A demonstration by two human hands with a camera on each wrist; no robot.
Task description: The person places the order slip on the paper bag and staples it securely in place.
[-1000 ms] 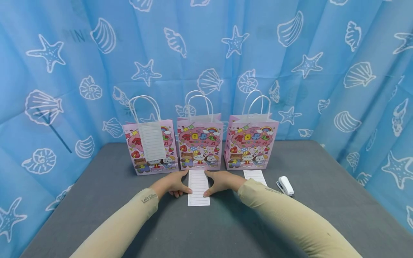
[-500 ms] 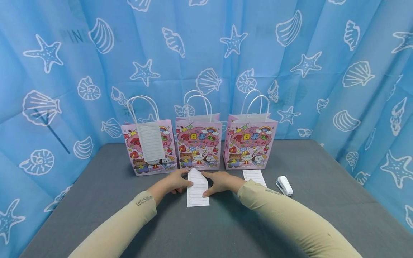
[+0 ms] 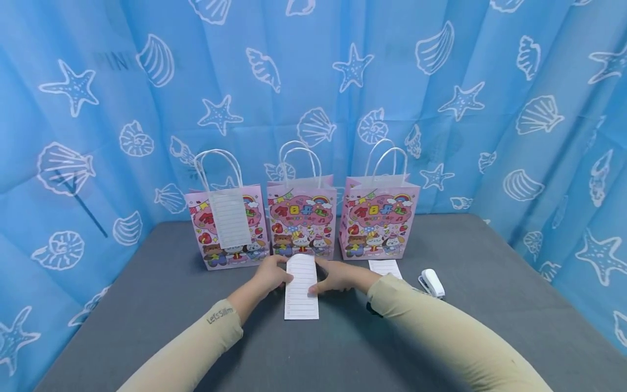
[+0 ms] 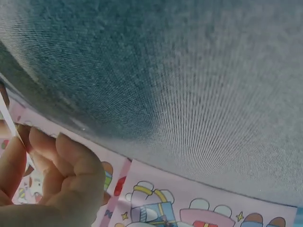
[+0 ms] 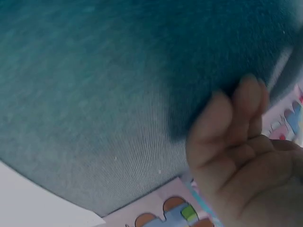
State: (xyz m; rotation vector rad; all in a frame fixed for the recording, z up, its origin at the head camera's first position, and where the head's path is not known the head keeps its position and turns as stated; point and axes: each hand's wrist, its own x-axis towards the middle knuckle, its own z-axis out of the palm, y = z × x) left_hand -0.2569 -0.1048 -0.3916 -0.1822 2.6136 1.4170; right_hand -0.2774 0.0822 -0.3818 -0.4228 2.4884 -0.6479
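A strip of lined paper [image 3: 301, 302] is at the middle, its far end raised before the middle gift bag [image 3: 301, 218]. My left hand [image 3: 269, 274] pinches its left edge between thumb and fingers; the left wrist view shows that pinch by the hand [image 4: 61, 179]. At the opposite edge is my right hand [image 3: 338, 275], thumb and forefinger apart and close against the paper. Its lower fingers [image 5: 210, 118] are loosely bent in the right wrist view. The left gift bag [image 3: 257, 239] has another lined sheet [image 3: 230, 218] hanging over its front.
The right gift bag [image 3: 379, 218] stands at the back. In front of it lies another lined sheet [image 3: 385, 268], partly behind my right sleeve, with a white stapler [image 3: 432, 282] beside it. A blue curtain [image 3: 313, 71] hangs behind the grey table [image 3: 147, 305].
The paper's far end has come up off the table, folding at a corner and then straightening. My left thumb has moved up along its edge. Bags and stapler stay put.
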